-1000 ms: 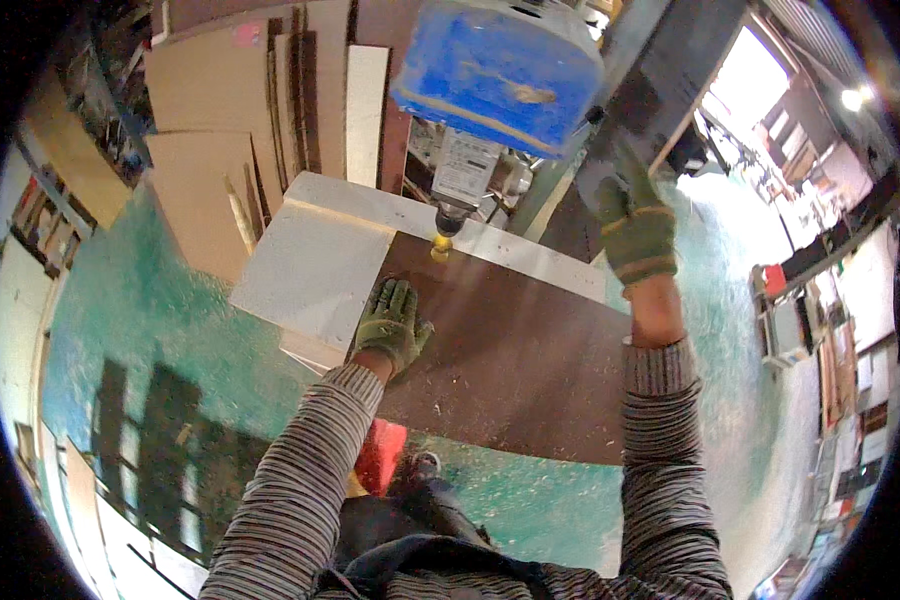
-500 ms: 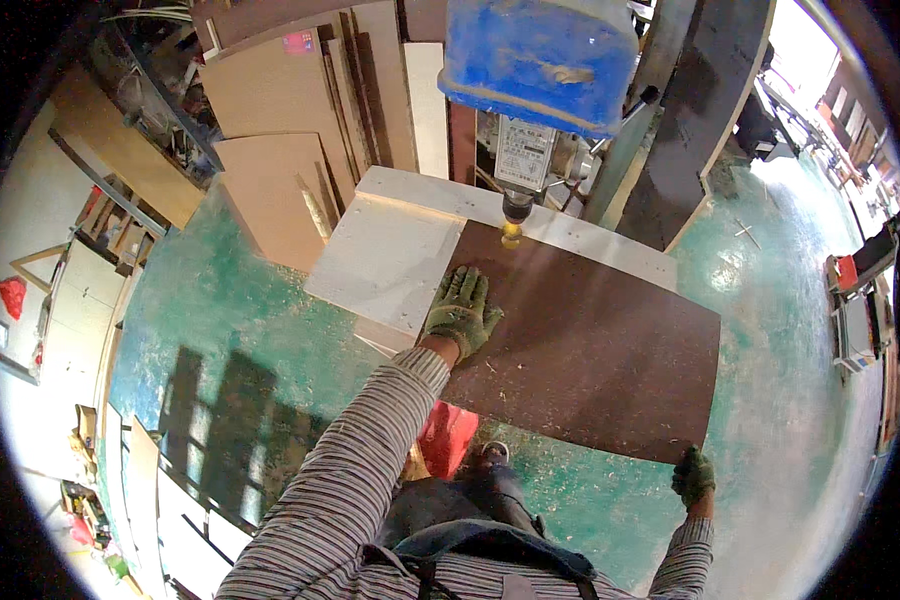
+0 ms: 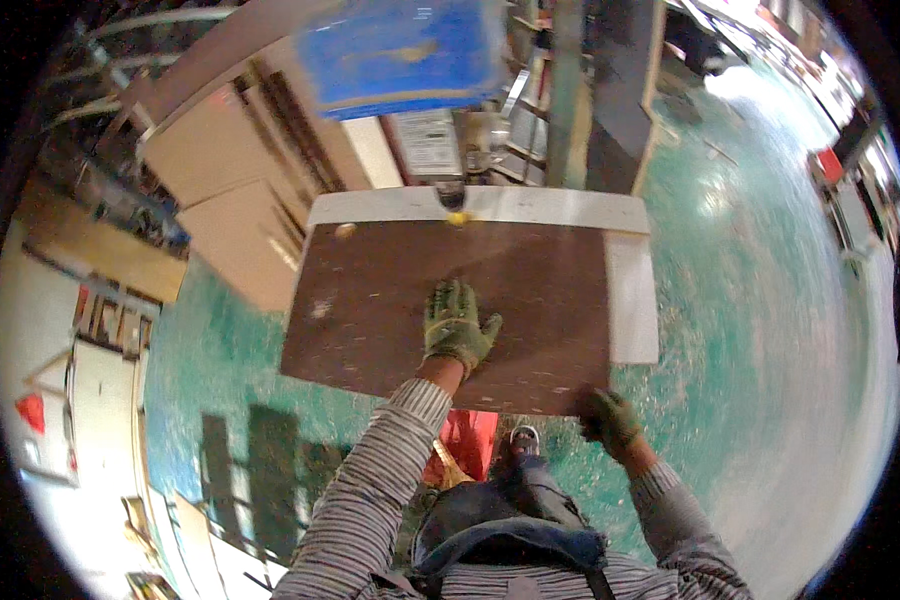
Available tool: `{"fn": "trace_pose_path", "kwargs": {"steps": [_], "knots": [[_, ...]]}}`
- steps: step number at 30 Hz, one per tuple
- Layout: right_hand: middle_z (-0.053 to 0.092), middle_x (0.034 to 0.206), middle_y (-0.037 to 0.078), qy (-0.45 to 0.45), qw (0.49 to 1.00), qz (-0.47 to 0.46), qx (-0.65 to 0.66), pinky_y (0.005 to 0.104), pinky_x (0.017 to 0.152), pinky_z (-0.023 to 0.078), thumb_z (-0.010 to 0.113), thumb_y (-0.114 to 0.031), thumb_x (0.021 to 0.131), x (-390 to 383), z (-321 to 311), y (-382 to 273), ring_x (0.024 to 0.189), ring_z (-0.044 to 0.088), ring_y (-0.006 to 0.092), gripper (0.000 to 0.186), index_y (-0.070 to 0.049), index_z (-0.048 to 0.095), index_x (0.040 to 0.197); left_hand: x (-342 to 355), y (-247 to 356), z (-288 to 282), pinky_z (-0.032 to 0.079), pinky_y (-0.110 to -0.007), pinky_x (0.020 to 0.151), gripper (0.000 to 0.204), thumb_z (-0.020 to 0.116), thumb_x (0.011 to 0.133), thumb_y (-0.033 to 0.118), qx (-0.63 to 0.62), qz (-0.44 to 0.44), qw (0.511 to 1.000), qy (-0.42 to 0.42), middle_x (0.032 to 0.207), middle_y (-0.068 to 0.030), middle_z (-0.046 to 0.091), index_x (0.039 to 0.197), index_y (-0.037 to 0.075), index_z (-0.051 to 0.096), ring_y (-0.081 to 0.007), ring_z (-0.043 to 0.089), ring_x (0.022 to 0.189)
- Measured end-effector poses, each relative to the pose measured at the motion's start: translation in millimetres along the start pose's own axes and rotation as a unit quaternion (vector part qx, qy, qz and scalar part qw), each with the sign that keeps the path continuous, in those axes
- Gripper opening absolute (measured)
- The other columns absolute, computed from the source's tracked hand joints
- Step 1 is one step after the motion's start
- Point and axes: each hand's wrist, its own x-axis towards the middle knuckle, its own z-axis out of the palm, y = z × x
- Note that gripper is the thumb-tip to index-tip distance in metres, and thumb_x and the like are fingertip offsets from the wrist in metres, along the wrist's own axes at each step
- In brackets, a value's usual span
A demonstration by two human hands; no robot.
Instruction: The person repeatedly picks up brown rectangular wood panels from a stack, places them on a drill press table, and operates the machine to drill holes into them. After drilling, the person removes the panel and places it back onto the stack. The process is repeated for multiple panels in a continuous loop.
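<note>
A flat dark brown board (image 3: pixel 370 290) lies on a white worktable (image 3: pixel 632 300), its far edge along a white fence strip (image 3: pixel 560 207). My left hand (image 3: pixel 457 325), in a green work glove, is pressed flat on the middle of the board, fingers stretched out. My gloved right hand (image 3: pixel 610 418) is closed round the board's near right corner. At the far edge stands a drill press with a blue housing (image 3: pixel 400 55), a dark chuck (image 3: pixel 451 192) and a yellow bit (image 3: pixel 458 217). A round, pale drilled spot (image 3: pixel 345 231) shows near the far left corner.
Tan panels (image 3: pixel 235 235) lean behind the table on the left. A dark upright panel (image 3: pixel 620 100) stands at the back right. Below the near edge is something red (image 3: pixel 467 440) beside my foot. Chips are scattered on the green floor (image 3: pixel 710 330).
The board has slid left along the fence, baring the table's right end. My right hand has moved left with its corner; my left hand still lies flat on it. The view has turned.
</note>
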Motion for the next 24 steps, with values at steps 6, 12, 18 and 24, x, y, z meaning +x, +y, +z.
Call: {"fn": "trace_pose_path", "kwargs": {"steps": [6, 12, 18, 24], "knots": [[0.069, 0.098, 0.006, -0.119, 0.989, -0.068, -0.060, 0.0348, 0.061, 0.057, 0.060, -0.027, 0.101, 57.3, 95.7, 87.4, 0.073, 0.066, 0.0174, 0.027, -0.010, 0.064, 0.121, 7.3, -83.2, 31.1, 0.008, -0.048, 0.125, 0.092, 0.044, 0.094, 0.067, 0.058, -0.059, 0.995, 0.061, 0.164, -0.0226, 0.019, 0.157, 0.002, 0.024, -0.0397, 0.013, 0.153], [0.064, 0.080, 0.003, -0.206, 0.971, 0.108, 0.062, 0.0330, 0.052, 0.052, 0.067, -0.032, 0.097, 65.5, 137.3, 65.6, 0.063, 0.062, 0.0175, 0.023, -0.010, 0.065, 0.104, 8.0, -115.9, 0.7, 0.010, -0.049, 0.125, 0.091, 0.045, 0.096, 0.063, 0.096, -0.070, 0.992, 0.035, 0.163, -0.0250, 0.019, 0.156, -0.001, 0.022, -0.0405, 0.014, 0.152], [0.066, 0.083, 0.002, -0.204, 0.969, 0.131, 0.039, 0.0306, 0.053, 0.054, 0.069, -0.035, 0.096, 67.2, 139.4, 68.1, 0.065, 0.065, 0.0161, 0.026, -0.010, 0.067, 0.104, 8.9, -121.2, 3.4, 0.010, -0.050, 0.124, 0.091, 0.045, 0.096, 0.064, 0.091, -0.065, 0.993, 0.045, 0.162, -0.0259, 0.020, 0.155, -0.002, 0.024, -0.0419, 0.015, 0.151], [0.066, 0.080, 0.001, -0.195, 0.973, 0.115, 0.042, 0.0309, 0.053, 0.054, 0.070, -0.035, 0.096, 63.9, 138.4, 69.8, 0.063, 0.065, 0.0164, 0.026, -0.010, 0.068, 0.101, 14.5, -129.4, 13.0, 0.010, -0.051, 0.124, 0.090, 0.045, 0.096, 0.063, 0.113, -0.059, 0.990, 0.058, 0.162, -0.0267, 0.020, 0.155, -0.002, 0.025, -0.0426, 0.016, 0.151]]}}
